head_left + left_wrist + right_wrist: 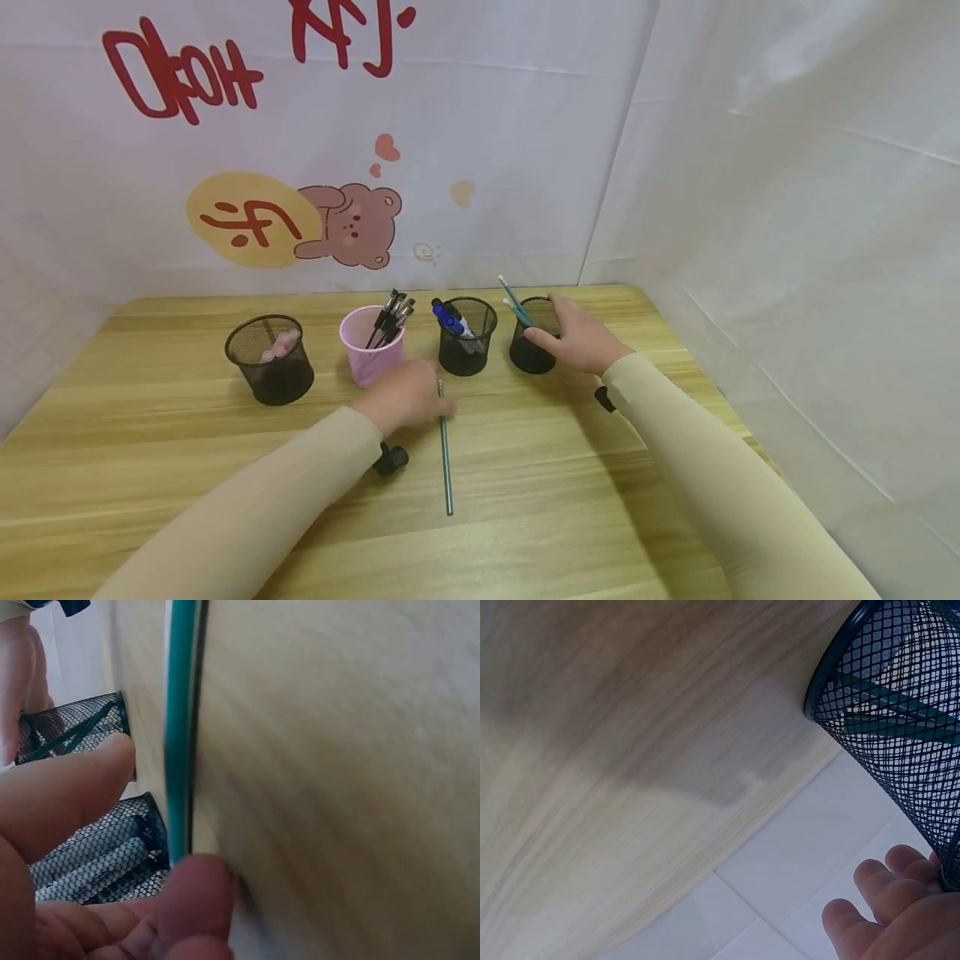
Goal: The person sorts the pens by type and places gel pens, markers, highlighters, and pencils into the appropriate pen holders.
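A teal pencil lies flat on the wooden tabletop, its long axis running almost straight away from the person, the far end pointing toward the mesh cup with blue markers and the near end toward the front edge. The left hand sits over the pencil's far end, fingertips touching it; in the left wrist view a thumb and a finger lie on either side of the shaft, but whether they pinch it I cannot tell. The right hand rests against the rightmost mesh cup, which holds teal pencils, fingers loosely laid on its wall rather than wrapped round it.

Four cups stand in a row near the back edge: a black mesh cup with pink items, a pink cup of black pens, then the two mesh cups. The tabletop in front of the row and on both sides of the pencil is bare wood. The right-hand cup stands close to the table's right edge, with white sheeting beyond
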Demonstrator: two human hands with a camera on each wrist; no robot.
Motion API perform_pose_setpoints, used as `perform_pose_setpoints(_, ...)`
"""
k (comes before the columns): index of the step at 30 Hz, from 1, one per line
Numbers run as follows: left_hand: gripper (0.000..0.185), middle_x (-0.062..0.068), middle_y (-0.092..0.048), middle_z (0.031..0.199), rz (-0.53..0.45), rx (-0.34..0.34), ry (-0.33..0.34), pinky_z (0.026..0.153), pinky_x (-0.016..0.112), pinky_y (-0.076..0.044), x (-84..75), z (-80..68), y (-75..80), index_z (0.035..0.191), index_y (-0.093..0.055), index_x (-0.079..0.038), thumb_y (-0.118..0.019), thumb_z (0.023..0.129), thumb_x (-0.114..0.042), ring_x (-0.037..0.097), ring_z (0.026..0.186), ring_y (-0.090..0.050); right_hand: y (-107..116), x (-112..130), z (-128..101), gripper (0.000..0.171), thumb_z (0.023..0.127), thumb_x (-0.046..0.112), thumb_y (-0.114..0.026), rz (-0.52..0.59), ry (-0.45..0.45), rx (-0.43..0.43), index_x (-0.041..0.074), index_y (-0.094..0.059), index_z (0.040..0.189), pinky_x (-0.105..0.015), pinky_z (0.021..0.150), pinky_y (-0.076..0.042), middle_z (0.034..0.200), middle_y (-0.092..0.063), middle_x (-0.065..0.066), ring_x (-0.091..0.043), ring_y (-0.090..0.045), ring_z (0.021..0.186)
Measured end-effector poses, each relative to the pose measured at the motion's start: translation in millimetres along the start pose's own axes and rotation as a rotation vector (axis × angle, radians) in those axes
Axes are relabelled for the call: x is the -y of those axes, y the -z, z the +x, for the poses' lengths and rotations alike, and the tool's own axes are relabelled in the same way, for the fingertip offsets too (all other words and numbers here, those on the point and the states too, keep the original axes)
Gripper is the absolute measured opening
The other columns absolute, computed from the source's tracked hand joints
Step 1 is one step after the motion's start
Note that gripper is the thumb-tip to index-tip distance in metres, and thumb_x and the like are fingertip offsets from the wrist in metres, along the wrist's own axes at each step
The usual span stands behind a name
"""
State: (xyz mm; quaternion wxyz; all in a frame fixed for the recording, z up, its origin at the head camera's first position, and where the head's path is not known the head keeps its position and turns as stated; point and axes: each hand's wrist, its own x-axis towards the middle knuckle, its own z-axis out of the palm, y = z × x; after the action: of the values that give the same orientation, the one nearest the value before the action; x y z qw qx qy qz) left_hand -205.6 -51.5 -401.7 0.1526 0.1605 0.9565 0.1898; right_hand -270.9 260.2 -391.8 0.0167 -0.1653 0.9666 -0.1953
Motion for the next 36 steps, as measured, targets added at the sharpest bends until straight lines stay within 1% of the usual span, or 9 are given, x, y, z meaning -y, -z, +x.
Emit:
perform_pose_setpoints(5,0.083,0.024,-0.063,0.144,0.008,0.04,-0.007,0.115,0.05,-0.049,2.3,3.6,-3.7,0.149,-0.051,0.007,-0.08,0.09,-0.043,0.037,0.13,-0.063,1.1,1.8,-1.0,0.097,0.102,0.068,-0.051,-0.004,-0.011,0.011,-0.001,-0.024,0.163,-0.059,0.124,-0.036,0.164,-0.036,-0.027,-0.041,-0.038,0.153)
perform_pose_setpoints(9,0.082,0.025,-0.062,0.146,0.015,0.062,-0.018,0.117,0.05,-0.047,1.9,3.7,-3.1,0.151,-0.048,0.007,-0.081,0.091,-0.038,0.037,0.132,-0.063,2.2,3.3,-1.7,0.096,0.102,0.068,-0.051,-0.004,-0.016,0.016,-0.001,-0.024,0.163,-0.059,0.124,-0.036,0.164,-0.036,-0.027,-0.042,-0.038,0.153)
perform_pose_setpoints(13,0.071,0.022,-0.067,0.137,0.005,0.075,-0.02,0.11,0.047,-0.052,0.3,3.4,-0.6,0.147,-0.052,0.005,-0.081,0.092,-0.031,0.031,0.117,-0.068,3.1,4.7,-2.6,0.096,0.102,0.067,-0.051,-0.005,-0.017,0.017,-0.001,-0.024,0.163,-0.06,0.124,-0.036,0.165,-0.035,-0.028,-0.042,-0.038,0.153)
perform_pose_setpoints(16,0.062,0.016,-0.076,0.11,-0.04,0.101,-0.001,0.088,0.04,-0.059,-0.4,3.8,0.6,0.143,-0.053,0.002,-0.079,0.093,-0.025,0.023,0.091,-0.072,3.7,5.8,-2.9,0.094,0.103,0.065,-0.052,-0.006,-0.014,0.015,-0.002,-0.024,0.163,-0.061,0.124,-0.036,0.164,-0.036,-0.028,-0.043,-0.038,0.153)
perform_pose_setpoints(20,0.054,0.006,-0.072,0.074,-0.087,0.126,0.017,0.06,0.029,-0.053,-0.1,5.1,-0.4,0.141,-0.052,0.002,-0.075,0.097,-0.019,0.016,0.061,-0.067,4.0,6.6,-3.2,0.095,0.103,0.066,-0.052,-0.013,-0.021,0.018,-0.001,-0.023,0.164,-0.06,0.124,-0.036,0.165,-0.035,-0.028,-0.042,-0.038,0.153)
perform_pose_setpoints(23,0.052,0.004,-0.069,0.068,-0.093,0.123,0.01,0.056,0.026,-0.049,1.4,6.3,-1.9,0.14,-0.052,0.002,-0.074,0.097,-0.017,0.014,0.058,-0.065,4.7,7.2,-3.8,0.098,0.102,0.067,-0.051,-0.016,-0.031,0.025,-0.002,-0.02,0.165,-0.06,0.124,-0.035,0.167,-0.032,-0.028,-0.043,-0.036,0.154)
perform_pose_setpoints(30,0.05,0.004,-0.07,0.068,-0.115,0.143,-0.001,0.056,0.025,-0.051,5.0,9.8,-3.3,0.139,-0.05,0.004,-0.072,0.098,-0.014,0.015,0.058,-0.066,3.4,6.4,-3.2,0.094,0.103,0.065,-0.052,-0.013,-0.015,0.012,-0.002,-0.024,0.163,-0.061,0.124,-0.036,0.164,-0.035,-0.029,-0.043,-0.038,0.153)
perform_pose_setpoints(34,0.044,0.005,-0.07,0.069,-0.121,0.145,0.004,0.056,0.025,-0.051,4.5,10.0,-3.0,0.133,-0.051,0.002,-0.071,0.098,-0.014,0.015,0.059,-0.066,3.0,5.0,-3.1,0.096,0.103,0.065,-0.051,-0.019,-0.016,0.01,-0.003,-0.022,0.163,-0.061,0.124,-0.035,0.165,-0.034,-0.03,-0.044,-0.038,0.153)
perform_pose_setpoints(36,0.047,0.004,-0.07,0.069,-0.114,0.144,0.005,0.056,0.025,-0.051,4.0,10.4,-2.6,0.136,-0.05,0.004,-0.071,0.098,-0.014,0.015,0.059,-0.066,3.8,5.7,-3.9,0.097,0.103,0.066,-0.051,-0.019,-0.024,0.016,-0.003,-0.02,0.164,-0.06,0.124,-0.035,0.166,-0.032,-0.029,-0.044,-0.037,0.154)
